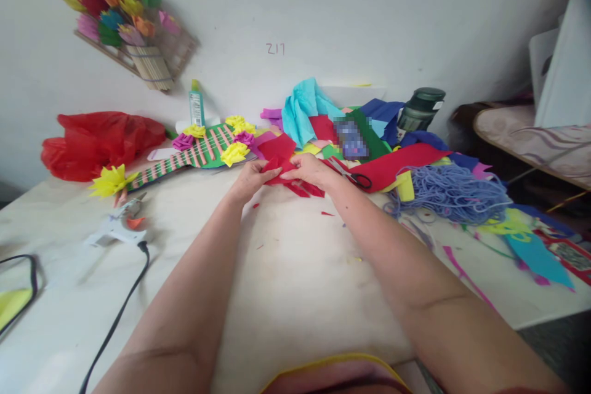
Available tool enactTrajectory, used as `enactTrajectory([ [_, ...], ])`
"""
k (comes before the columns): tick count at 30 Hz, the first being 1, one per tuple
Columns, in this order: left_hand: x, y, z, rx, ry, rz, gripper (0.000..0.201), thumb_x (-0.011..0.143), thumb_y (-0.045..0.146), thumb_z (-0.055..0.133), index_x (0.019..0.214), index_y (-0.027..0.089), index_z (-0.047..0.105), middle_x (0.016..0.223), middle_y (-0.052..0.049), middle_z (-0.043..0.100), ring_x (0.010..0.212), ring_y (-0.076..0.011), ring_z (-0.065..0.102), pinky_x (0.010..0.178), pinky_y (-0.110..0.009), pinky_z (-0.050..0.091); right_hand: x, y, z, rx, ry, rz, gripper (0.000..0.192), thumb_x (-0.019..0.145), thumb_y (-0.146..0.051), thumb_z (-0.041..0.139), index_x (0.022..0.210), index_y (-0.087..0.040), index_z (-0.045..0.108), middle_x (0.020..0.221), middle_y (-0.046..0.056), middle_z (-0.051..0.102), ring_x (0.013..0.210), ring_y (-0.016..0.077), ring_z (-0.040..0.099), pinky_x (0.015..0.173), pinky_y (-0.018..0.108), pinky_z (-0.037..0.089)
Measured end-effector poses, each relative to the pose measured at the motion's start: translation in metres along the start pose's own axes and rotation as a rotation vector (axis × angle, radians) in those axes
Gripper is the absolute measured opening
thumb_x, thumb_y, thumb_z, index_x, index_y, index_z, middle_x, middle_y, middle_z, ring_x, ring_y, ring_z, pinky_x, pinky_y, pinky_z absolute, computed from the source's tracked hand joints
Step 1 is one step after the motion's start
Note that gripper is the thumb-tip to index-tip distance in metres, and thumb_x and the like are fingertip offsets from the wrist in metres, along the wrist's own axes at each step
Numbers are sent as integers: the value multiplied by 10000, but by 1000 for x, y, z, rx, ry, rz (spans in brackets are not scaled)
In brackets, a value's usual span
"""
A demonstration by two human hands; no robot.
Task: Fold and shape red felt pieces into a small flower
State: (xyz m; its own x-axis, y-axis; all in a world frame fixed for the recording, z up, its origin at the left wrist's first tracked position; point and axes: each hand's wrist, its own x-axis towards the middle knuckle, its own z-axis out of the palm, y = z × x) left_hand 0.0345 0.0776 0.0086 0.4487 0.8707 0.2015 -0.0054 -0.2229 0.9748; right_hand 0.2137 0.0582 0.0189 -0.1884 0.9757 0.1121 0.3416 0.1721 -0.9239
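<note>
Both hands are engaged on one item: a piece of red paper, located over the middle of the tabletop, toward the wall side. The left hand pinches it between thumb and fingers; the right hand grips it opposite, fingertips near those of the left. From where I stand, I cannot tell whether the paper is one layer or several. Narrow red ends project below the hands.

Scissors with black handles lie just beside the right hand, and small red scraps lie nearer the person. To the left, noted: a guitar-shaped craft bearing yellow and purple paper flowers, a red plastic bag and a corded white glue gun. To the right: a tangled heap of blue yarn beside coloured sheets.
</note>
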Motion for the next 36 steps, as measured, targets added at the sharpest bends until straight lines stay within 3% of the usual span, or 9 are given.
enactTrajectory([
  [7,0,2,3,1,-10,29,359,629,445,735,748,112,679,663,-39,645,620,-134,580,640,-265,472,-4,-6,4,185,-69,157,236,672,-244,733,675,-152,516,545,12,622,470,103,573,429,187,451],
  [13,-3,8,-6,-52,34,-45,400,593,466,756,786,131,653,726,-36,651,601,-112,573,601,-245,486,0,-4,2,191,-12,126,220,692,-239,723,665,-148,525,522,2,625,405,79,543,383,162,434],
  [20,-3,2,-12,34,32,-114,373,564,443,778,661,117,624,558,-17,597,476,-90,527,496,-221,436,-2,-8,2,226,41,103,336,663,-274,748,600,-172,435,470,-36,574,425,81,556,409,166,456],
  [27,-3,3,-9,73,51,-98,376,579,469,760,557,137,587,490,-12,566,423,-88,483,450,-230,393,-2,-8,3,216,13,101,234,699,-260,722,647,-153,521,543,6,632,465,96,585,410,174,443],
  [32,-3,1,-11,39,73,-135,435,617,556,699,584,133,605,499,-34,580,429,-101,499,457,-234,414,1,-4,3,211,25,79,239,699,-251,720,648,-159,505,536,-6,623,446,89,567,416,180,440],
  [36,-2,2,-12,-51,118,-98,536,662,646,599,730,117,655,634,-69,643,536,-138,578,551,-272,492,-2,-8,3,200,42,86,236,710,-216,702,638,-162,484,514,-18,606,431,83,552,421,181,434],
])
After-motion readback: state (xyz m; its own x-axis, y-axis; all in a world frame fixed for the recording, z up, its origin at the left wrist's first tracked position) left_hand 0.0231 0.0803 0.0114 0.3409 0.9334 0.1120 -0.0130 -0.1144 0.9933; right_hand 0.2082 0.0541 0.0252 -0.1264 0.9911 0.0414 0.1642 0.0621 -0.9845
